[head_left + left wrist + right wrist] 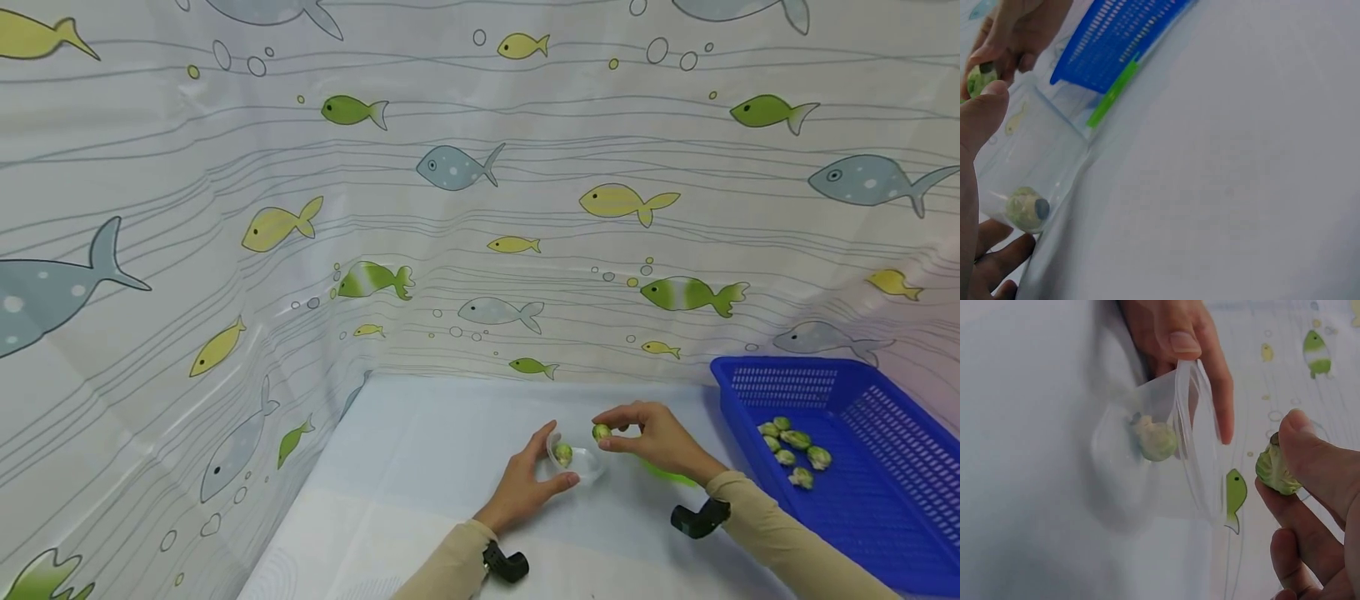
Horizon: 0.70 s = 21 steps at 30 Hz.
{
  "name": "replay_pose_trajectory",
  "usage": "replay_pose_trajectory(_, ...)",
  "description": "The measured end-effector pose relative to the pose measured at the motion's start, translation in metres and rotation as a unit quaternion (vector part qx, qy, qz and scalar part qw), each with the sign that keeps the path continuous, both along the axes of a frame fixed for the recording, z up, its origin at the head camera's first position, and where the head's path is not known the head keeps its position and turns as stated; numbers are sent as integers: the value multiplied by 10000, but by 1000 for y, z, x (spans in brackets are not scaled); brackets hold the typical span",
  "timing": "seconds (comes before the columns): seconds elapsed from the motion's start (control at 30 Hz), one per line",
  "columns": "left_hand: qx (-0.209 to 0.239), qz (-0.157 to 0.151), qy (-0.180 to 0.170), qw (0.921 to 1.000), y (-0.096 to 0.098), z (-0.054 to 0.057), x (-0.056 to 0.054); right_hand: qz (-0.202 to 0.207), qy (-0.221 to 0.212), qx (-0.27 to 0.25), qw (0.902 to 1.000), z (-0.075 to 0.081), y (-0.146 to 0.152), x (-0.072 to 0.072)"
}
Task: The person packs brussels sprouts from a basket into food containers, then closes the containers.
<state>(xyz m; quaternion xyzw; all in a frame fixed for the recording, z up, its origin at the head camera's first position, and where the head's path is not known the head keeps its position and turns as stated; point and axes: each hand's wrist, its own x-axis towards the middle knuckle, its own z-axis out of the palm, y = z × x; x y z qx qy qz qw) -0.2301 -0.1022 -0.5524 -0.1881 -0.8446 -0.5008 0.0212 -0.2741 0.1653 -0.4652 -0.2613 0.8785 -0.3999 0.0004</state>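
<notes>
My left hand (pixel 522 483) grips a clear plastic tub (pixel 589 468) from its left side, thumb and fingers around it. Inside the tub lies one Brussels sprout (pixel 563 453), seen through the wall in both wrist views. Between thumb and fingertips my right hand (pixel 654 435) pinches another Brussels sprout (pixel 1277 469), just off the tub's rim (pixel 1186 425). That hand and its sprout stay outside the tub. Below the right hand, a bright green flat piece (pixel 670 475) lies partly hidden on the table.
A blue perforated plastic basket (pixel 862 533) stands at the right with several Brussels sprouts (pixel 801 478) in it. The table has a white cover (pixel 405 442). A fish-print curtain (pixel 450 242) hangs behind and along the left side.
</notes>
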Motion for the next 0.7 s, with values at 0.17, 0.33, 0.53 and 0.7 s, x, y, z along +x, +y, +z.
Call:
replay_pose_trajectory(0.17,-27,-22,65,10000,1,-1,-1,-31,-70,0,10000,-7,-3,0)
replay_pose_trajectory(0.33,-15,-36,55,10000,1,0,-1,-75,4,-32,10000,-14,-5,1)
replay_pose_trajectory(0.53,-42,-25,28,10000,0,-1,-1,-83,268,-110,9995,-27,-9,-1)
replay_pose_trajectory(0.7,-47,-6,49,10000,0,-2,-2,-103,454,-60,9989,-34,-15,-1)
